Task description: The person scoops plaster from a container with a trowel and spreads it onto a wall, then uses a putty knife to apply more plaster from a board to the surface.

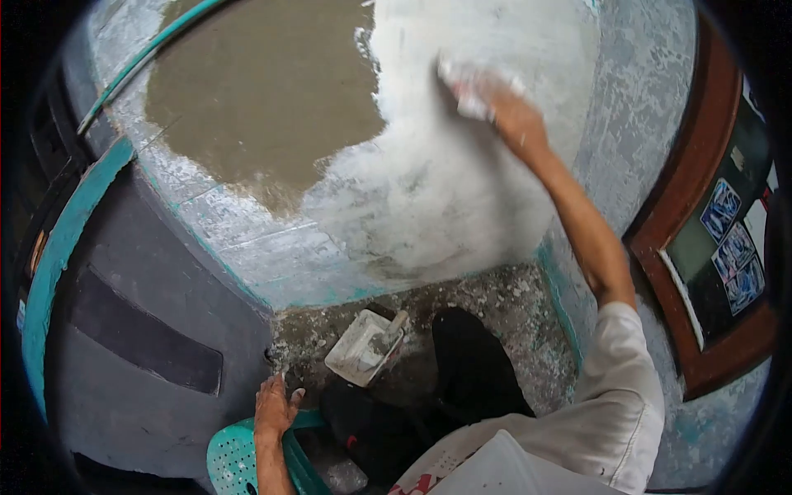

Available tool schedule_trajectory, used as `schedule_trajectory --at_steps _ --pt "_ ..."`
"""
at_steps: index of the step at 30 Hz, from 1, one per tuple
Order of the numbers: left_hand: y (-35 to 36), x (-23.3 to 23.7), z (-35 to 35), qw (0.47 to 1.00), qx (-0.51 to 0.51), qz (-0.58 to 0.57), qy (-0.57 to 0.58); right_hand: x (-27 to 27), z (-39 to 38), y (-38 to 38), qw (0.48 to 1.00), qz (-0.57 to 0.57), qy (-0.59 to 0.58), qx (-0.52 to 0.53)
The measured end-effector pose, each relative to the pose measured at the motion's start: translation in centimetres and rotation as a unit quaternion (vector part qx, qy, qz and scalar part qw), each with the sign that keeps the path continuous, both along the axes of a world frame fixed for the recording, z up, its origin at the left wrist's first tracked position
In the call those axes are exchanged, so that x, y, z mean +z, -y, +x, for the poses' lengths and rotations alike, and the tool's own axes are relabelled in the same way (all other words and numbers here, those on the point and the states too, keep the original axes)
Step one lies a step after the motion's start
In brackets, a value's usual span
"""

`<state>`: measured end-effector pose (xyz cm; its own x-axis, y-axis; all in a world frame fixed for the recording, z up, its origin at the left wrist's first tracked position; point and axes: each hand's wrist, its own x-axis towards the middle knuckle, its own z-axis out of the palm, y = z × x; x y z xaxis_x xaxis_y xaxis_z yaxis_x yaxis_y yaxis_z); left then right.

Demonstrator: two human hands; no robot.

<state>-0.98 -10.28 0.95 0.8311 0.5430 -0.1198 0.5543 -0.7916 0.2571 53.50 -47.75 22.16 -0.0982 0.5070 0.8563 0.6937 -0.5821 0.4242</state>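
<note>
My right hand (516, 115) is raised against the wall, blurred by motion. It grips a flat tool smeared with white (474, 89), whose exact kind the blur hides. The tool is over the white-coated part of the wall (495, 198); to its left lies a bare grey-brown patch (264, 91). Low on the left, my left hand (276, 404) is beside a green perforated plastic seat (231, 454). Its thumb stands apart from the fingers, and I see nothing held. A white tray (345, 356) with a pale-handled tool (391, 328) across it sits on the floor.
At the left stands a dark grey panel (157, 272) with a teal edge (62, 264). A green hose (157, 45) hangs at the upper left. On the right is a brown wooden frame (693, 165) with pictures inside. The floor (511, 322) is speckled with debris.
</note>
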Motion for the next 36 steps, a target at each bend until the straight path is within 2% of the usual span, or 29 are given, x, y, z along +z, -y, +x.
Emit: schedule_trajectory --at_steps 3,6,8,10,12,14,15,16,17,19,20,21,22,24,27,29,31,33,35,36 --pt "0.2 0.2 0.1 1.0 0.006 0.004 -0.012 5.0 2.8 1.0 0.99 0.126 0.007 -0.065" --pt "-0.1 0.1 0.2 1.0 0.007 0.001 -0.012 1.1 5.8 0.5 0.99 0.113 0.004 -0.079" --pt "0.0 0.3 0.3 1.0 0.002 -0.003 -0.009 -4.8 4.2 -0.9 0.998 0.057 -0.004 -0.032" --pt "0.8 1.4 0.6 1.0 0.005 -0.018 -0.014 -13.6 2.7 -2.1 0.997 -0.022 -0.075 0.002" --pt "0.2 -0.2 -0.1 1.0 -0.002 0.012 -0.017 -23.5 0.1 -2.0 0.982 -0.098 -0.159 0.028" --pt "-0.8 -1.6 -0.4 0.998 -0.008 0.055 -0.009 -29.1 -3.8 -0.8 0.945 -0.198 -0.261 -0.012" --pt "-1.0 -2.2 -0.7 0.998 -0.01 0.068 0.002 -29.1 -3.7 -0.1 0.947 -0.187 -0.26 -0.011" --pt "-0.6 -1.7 -0.6 0.997 -0.01 0.078 0.012 -28.6 -3.7 0.7 0.952 -0.133 -0.274 0.033" --pt "-0.7 -0.9 -0.2 0.999 -0.016 0.035 0.004 -28.4 -3.8 1.2 0.951 -0.079 -0.289 0.076" --pt "-0.3 -0.2 0.3 1.0 -0.016 0.022 -0.002 -23.3 -1.2 2.7 0.968 0.034 -0.23 0.094" --pt "-0.1 0.0 0.3 1.0 -0.012 0.003 -0.003 -18.3 -1.8 3.4 0.982 0.079 -0.171 0.021" --pt "0.4 0.5 0.4 1.0 -0.013 0.008 -0.002 -15.4 -1.0 3.9 0.971 0.156 -0.179 -0.01" --pt "0.1 0.1 0.2 1.0 -0.014 0.009 -0.006 -13.3 0.1 4.2 0.955 0.23 -0.184 -0.041" --pt "-0.7 -1.4 -0.3 0.998 -0.017 0.052 0.018 -10.7 3.1 4.0 0.954 0.28 -0.1 -0.038" --pt "-0.4 -0.9 -0.2 0.999 -0.018 0.043 0.013 -13.8 4.8 -0.6 0.954 0.264 -0.118 -0.073" --pt "0.7 0.4 0.4 0.999 -0.016 0.029 0.0 -18.0 1.8 -2.9 0.977 0.15 -0.15 -0.031" --pt "0.9 0.9 -0.2 1.0 -0.018 0.018 -0.011 -23.0 -1.9 -3.3 0.977 0.047 -0.209 -0.003" --pt "0.7 0.4 -0.4 0.999 -0.03 0.032 0.033 -23.9 -3.2 -1.6 0.975 0.033 -0.219 0.002" --pt "0.9 0.6 -0.6 0.999 -0.017 0.038 0.02 -23.8 -3.3 -0.5 0.97 0.021 -0.242 0.008" --pt "1.0 0.8 -0.5 0.999 -0.004 0.043 0.008 -20.5 -3.3 0.9 0.98 0.048 -0.193 0.013"
